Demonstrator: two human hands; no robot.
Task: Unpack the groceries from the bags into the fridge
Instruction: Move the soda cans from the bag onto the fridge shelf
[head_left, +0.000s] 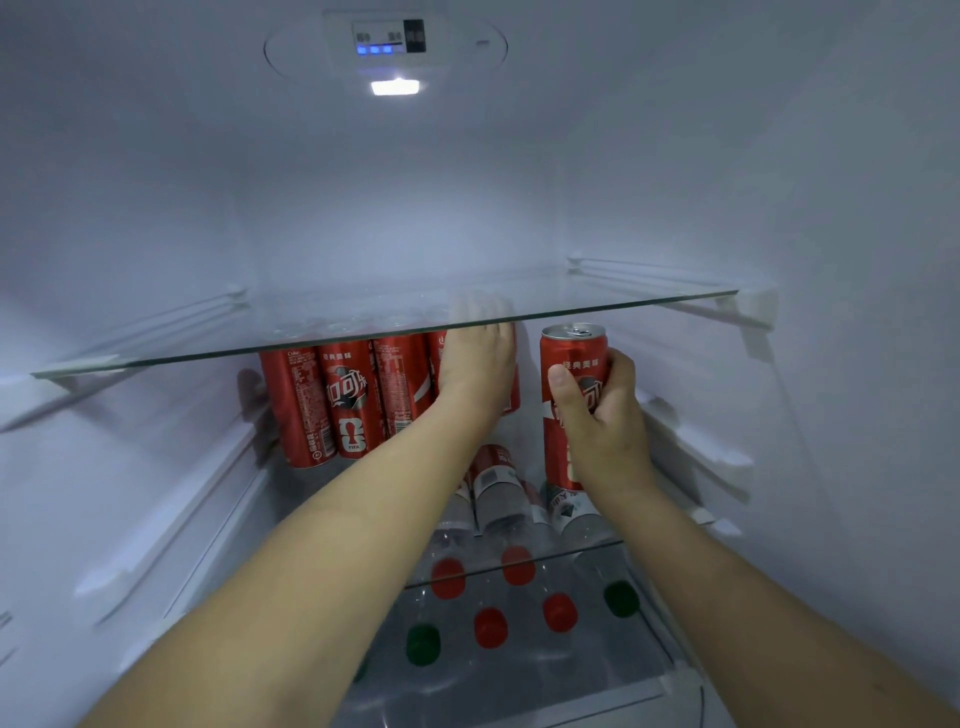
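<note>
Fingers of right hand (605, 415) grasp upright can (571, 374) under glass shelf edge (597, 310); left hand's (475, 364) hidden.

white walls (156, 182), ceiling light (395, 87), glass shelf (597, 299)

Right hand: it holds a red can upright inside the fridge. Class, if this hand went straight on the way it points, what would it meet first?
The right hand points deeper into the fridge with its can. Nothing shows behind the can, so the way looks free up to the back wall, though depth is hard to judge.
</note>
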